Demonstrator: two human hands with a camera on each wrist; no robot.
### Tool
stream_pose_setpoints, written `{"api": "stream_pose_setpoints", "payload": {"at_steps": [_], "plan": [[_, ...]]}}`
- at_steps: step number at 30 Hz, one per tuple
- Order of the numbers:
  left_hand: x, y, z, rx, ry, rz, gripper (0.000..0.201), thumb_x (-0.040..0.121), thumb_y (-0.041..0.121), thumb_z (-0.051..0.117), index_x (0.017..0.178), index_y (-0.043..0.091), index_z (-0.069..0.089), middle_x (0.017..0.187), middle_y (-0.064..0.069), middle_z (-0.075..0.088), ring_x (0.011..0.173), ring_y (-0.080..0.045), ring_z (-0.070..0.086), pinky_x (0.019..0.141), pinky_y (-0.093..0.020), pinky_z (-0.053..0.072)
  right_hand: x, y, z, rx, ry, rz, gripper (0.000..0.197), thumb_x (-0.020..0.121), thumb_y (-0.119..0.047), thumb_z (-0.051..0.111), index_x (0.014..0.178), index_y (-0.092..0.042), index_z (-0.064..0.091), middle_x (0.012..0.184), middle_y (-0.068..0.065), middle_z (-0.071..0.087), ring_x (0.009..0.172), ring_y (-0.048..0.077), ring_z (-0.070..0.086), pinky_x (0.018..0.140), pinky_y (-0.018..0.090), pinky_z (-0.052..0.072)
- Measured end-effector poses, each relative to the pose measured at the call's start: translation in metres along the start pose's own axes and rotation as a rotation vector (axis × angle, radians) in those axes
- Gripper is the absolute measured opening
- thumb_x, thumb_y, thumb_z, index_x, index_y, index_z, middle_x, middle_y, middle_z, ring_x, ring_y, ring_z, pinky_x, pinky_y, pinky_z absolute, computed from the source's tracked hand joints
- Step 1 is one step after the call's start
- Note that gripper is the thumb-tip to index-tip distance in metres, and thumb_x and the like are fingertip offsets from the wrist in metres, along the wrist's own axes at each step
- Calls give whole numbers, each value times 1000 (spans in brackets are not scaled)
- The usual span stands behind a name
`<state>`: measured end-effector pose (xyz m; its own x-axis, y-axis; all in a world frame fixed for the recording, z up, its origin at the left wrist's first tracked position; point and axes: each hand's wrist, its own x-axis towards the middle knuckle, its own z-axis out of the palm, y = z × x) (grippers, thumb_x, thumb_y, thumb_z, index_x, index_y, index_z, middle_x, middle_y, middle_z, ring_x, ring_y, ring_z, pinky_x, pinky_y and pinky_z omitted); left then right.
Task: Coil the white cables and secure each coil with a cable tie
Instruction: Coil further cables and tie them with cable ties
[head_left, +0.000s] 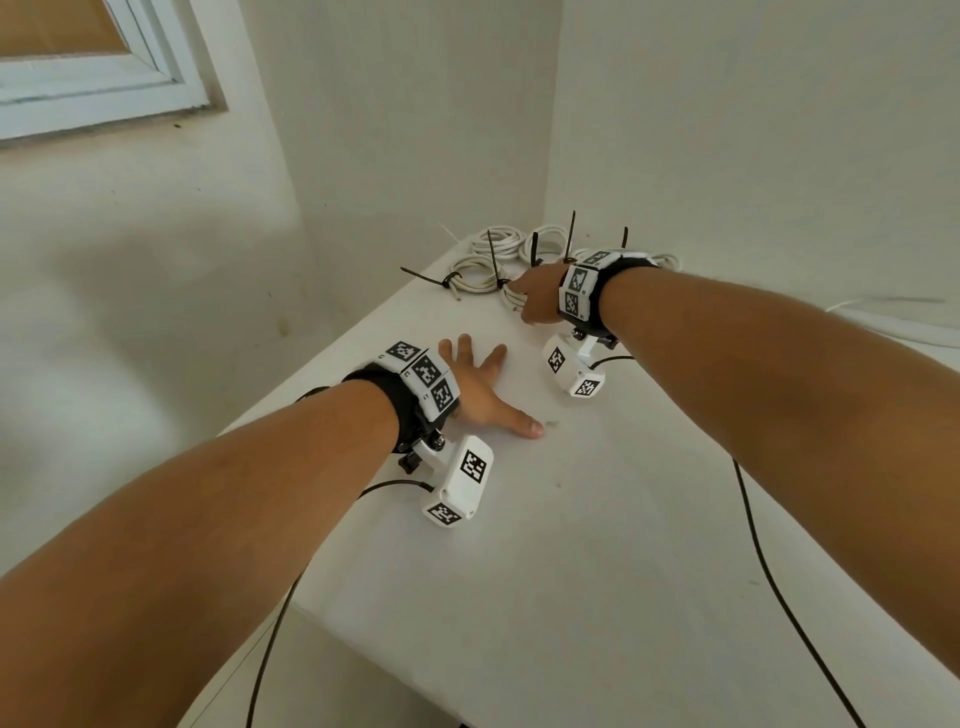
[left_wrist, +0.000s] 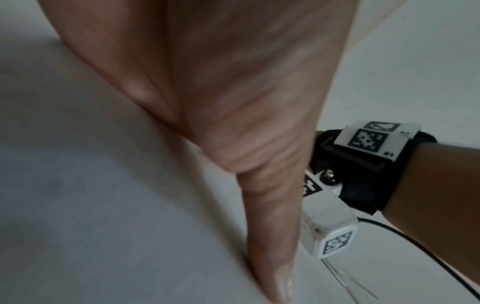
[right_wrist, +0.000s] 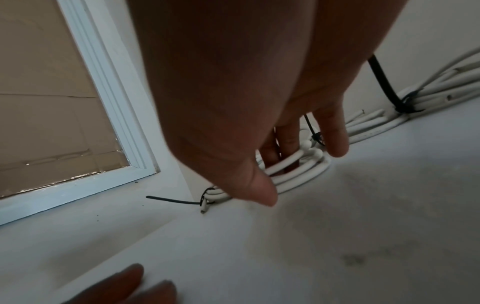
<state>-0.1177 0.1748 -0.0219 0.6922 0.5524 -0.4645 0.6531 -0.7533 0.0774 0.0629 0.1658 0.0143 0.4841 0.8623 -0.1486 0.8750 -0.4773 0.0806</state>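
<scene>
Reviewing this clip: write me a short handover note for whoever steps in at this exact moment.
Left hand: flat on the white table, fingers spread, holding nothing.
Right hand: at the coil pile in the far corner, fingers straight, reaching into the nearest tied coil; not gripping it.
Things: several white coils lie together at the far end, black cable ties sticking up.
Done: the coils in view appear tied.
Left: a loose white cable at the far right may need coiling; tie tails untrimmed.

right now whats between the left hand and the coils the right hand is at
Only bare table top lies between the left hand and the white coils at the right hand; the head view shows it.
</scene>
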Motion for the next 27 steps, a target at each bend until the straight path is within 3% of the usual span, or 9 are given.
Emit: {"api": "stream_pose_setpoints", "payload": {"at_steps": [3,9,12,16,23,27], "plan": [[-3,1,0,2,9,-3,128,65,88,57,154,36,-17,162,-9,-27,148,-34,-25,118,-57,-3,-6,4,3,92,-23,-18,70,96,-24,57,157,-18,23,162,9,25,148,28,25,117,38,27],[-10,2,-2,13,17,-16,126,67,88,55,155,34,-17,162,-10,-26,149,-35,-21,118,-58,-1,-38,16,-1,256,55,-22,74,95,-30,61,156,-13,23,162,10,25,148,29,26,117,38,28],[-12,2,-1,9,31,-37,125,68,87,55,155,34,-16,163,-11,-24,150,-36,-19,119,-57,-1,-71,27,4,264,48,-48,68,95,-37,61,153,-17,33,161,5,28,148,25,25,117,35,23],[-16,15,-1,-12,70,-63,122,70,85,55,156,33,-14,163,-13,-21,150,-37,-16,119,-57,0,-124,61,14,256,55,-64,48,96,-34,60,140,-17,54,151,5,44,139,24,40,113,34,31],[-23,113,6,90,48,119,115,72,86,52,156,39,-11,165,-9,-19,151,-41,-10,119,-56,4,-175,153,40,212,97,211,28,89,-24,59,106,-6,72,112,9,71,103,28,65,92,41,54],[-20,133,6,40,29,80,116,70,87,51,155,40,-11,163,-9,-24,150,-44,-10,120,-53,4,-177,203,47,146,136,342,27,91,-16,52,107,-2,68,110,12,69,101,31,65,81,29,51]]}}
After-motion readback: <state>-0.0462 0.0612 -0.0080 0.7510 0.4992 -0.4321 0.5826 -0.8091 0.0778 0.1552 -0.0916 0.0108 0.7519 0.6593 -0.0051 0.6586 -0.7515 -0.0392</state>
